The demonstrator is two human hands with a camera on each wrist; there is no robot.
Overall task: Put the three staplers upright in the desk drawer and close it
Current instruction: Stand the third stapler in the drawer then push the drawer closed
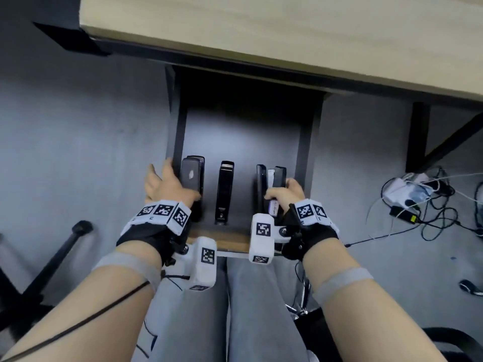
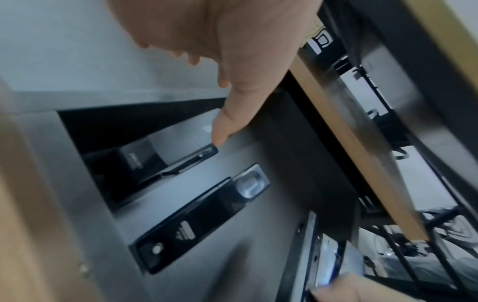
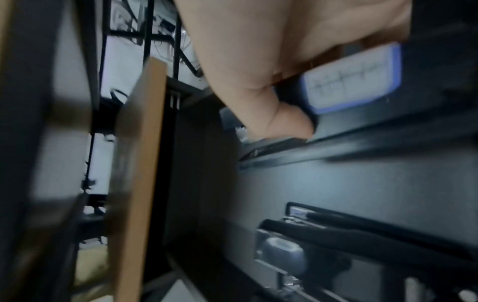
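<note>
The desk drawer (image 1: pixel 243 137) is pulled out, and three dark staplers lie side by side in it, long axes running front to back. My left hand (image 1: pixel 170 181) straddles the drawer's left wall, fingers relaxed outside it. Its thumb (image 2: pixel 220 134) touches the end of the left stapler (image 1: pixel 192 178) (image 2: pixel 145 163). The middle stapler (image 1: pixel 225 192) (image 2: pixel 201 220) stands free between the hands. My right hand (image 1: pixel 285 194) curls round the right stapler (image 1: pixel 275 178), which carries a blue-edged label (image 3: pixel 354 81). That hand's thumb (image 3: pixel 284 122) presses on the stapler's edge.
The light wooden desk top (image 1: pixel 261 35) overhangs the back of the drawer. The drawer's wooden front edge (image 1: pixel 222 240) is just above my grey-trousered legs (image 1: pixel 243 309). A chair base (image 1: pixel 52 257) is on the floor at left, and cables and a power strip (image 1: pixel 415 197) at right.
</note>
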